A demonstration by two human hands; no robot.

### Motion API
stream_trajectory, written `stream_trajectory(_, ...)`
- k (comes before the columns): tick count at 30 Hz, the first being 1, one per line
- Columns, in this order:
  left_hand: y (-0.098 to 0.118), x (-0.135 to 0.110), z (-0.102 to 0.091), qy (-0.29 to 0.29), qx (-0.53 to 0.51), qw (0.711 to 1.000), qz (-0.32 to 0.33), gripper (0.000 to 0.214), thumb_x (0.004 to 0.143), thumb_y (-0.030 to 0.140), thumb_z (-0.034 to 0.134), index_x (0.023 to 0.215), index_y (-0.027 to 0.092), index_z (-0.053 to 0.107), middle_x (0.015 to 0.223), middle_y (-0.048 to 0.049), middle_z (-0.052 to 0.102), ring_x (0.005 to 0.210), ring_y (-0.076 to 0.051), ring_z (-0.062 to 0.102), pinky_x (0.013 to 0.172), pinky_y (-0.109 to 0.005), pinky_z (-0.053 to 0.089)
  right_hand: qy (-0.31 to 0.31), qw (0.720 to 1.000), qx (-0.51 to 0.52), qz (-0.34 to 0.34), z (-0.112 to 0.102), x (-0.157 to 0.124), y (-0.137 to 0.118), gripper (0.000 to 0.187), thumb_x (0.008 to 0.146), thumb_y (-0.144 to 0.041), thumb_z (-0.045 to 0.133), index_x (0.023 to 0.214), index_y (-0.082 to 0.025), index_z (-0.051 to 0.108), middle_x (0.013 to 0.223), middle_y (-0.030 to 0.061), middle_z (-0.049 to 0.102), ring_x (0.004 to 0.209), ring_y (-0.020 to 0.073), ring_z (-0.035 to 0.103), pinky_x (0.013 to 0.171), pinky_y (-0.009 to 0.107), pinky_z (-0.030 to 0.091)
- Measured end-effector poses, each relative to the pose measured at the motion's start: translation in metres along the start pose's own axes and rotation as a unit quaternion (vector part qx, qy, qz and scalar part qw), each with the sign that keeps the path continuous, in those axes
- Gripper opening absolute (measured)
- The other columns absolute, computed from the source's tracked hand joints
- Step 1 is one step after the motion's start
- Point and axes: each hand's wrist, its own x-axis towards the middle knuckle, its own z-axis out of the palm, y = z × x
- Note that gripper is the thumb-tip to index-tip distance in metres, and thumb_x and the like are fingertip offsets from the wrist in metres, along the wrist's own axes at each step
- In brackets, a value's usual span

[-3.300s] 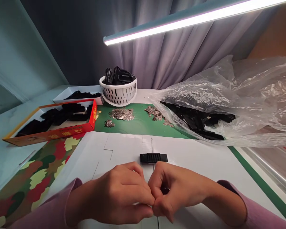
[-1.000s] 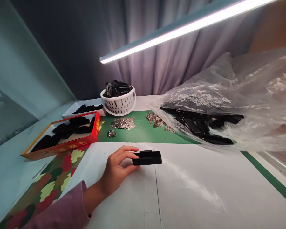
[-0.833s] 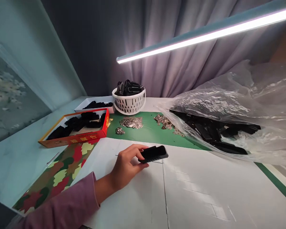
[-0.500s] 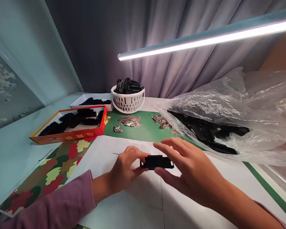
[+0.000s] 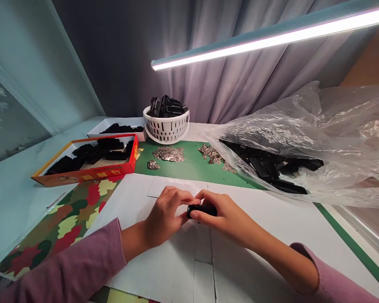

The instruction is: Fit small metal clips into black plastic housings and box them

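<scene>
A small black oblong plastic part (image 5: 205,209) is held between my two hands, just above the white sheet (image 5: 164,265). My right hand (image 5: 222,212) grips it with the thumb in front and the fingers over the top and back. At its left end, my left hand (image 5: 167,214) closes thumb and fingers on the part. Much of the part is covered by my fingers, so its exact kind does not show. Beyond my hands, small shiny metal pieces (image 5: 169,154) lie heaped on the green mat (image 5: 189,168).
Black parts fill a red-and-yellow box (image 5: 110,171) at left, a white box (image 5: 141,135) behind it and a white basket (image 5: 166,127). A clear plastic bag (image 5: 303,126) with more black parts spreads at right. A lit tube lamp (image 5: 265,41) hangs above.
My right hand has closed from a spread pose onto the black part. The part has turned, so a narrower, rounded side now shows. The view has shifted slightly.
</scene>
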Motion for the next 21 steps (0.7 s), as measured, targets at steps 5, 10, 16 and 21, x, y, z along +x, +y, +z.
stream_trajectory(5, 0.0028, 0.0005, -0.0015, 0.001, 0.014, 1.0, 0.011, 0.024, 0.069, 0.011, 0.059, 0.087, 0.019, 0.047, 0.076, -0.0002, 0.059, 0.07, -0.014, 0.051, 0.064, -0.028, 0.043, 0.017, 1.0, 0.006, 0.014, 0.0024, 0.0001, 0.0009, 0.02, 0.073, -0.035, 0.049, 0.073, -0.015, 0.054, 0.063, 0.0, 0.052, 0.055, 0.0087, 0.042, 0.048, 0.017, 0.027)
stream_trajectory(10, 0.0023, -0.0015, -0.0011, 0.002, 0.021, 1.0, 0.02, 0.023, 0.071, 0.011, 0.058, 0.089, 0.019, 0.047, 0.075, 0.0002, 0.058, 0.07, -0.014, 0.052, 0.065, -0.028, 0.043, 0.021, 1.0, -0.003, 0.017, 0.0044, 0.0026, 0.0032, 0.021, 0.071, -0.035, 0.049, 0.066, -0.014, 0.053, 0.059, -0.0006, 0.05, 0.054, 0.0084, 0.04, 0.047, 0.017, 0.025)
stream_trajectory(16, 0.0012, -0.0035, -0.0002, 0.003, 0.023, 1.0, 0.016, 0.025, 0.071, 0.01, 0.057, 0.091, 0.021, 0.048, 0.076, -0.0002, 0.059, 0.069, -0.014, 0.052, 0.064, -0.027, 0.044, 0.024, 0.999, -0.022, 0.004, 0.0064, 0.0032, 0.0069, 0.026, 0.071, -0.038, 0.05, 0.062, -0.013, 0.051, 0.055, -0.0019, 0.045, 0.053, 0.0073, 0.036, 0.048, 0.016, 0.024)
stream_trajectory(21, 0.0021, -0.0038, -0.0003, 0.004, 0.014, 1.0, 0.021, 0.026, 0.072, 0.012, 0.056, 0.094, 0.022, 0.047, 0.077, -0.0005, 0.06, 0.068, -0.015, 0.052, 0.063, -0.027, 0.044, 0.025, 0.999, -0.027, 0.004, 0.0067, 0.0041, 0.0069, 0.027, 0.071, -0.039, 0.05, 0.063, -0.013, 0.053, 0.055, -0.0016, 0.045, 0.051, 0.0069, 0.035, 0.047, 0.016, 0.023)
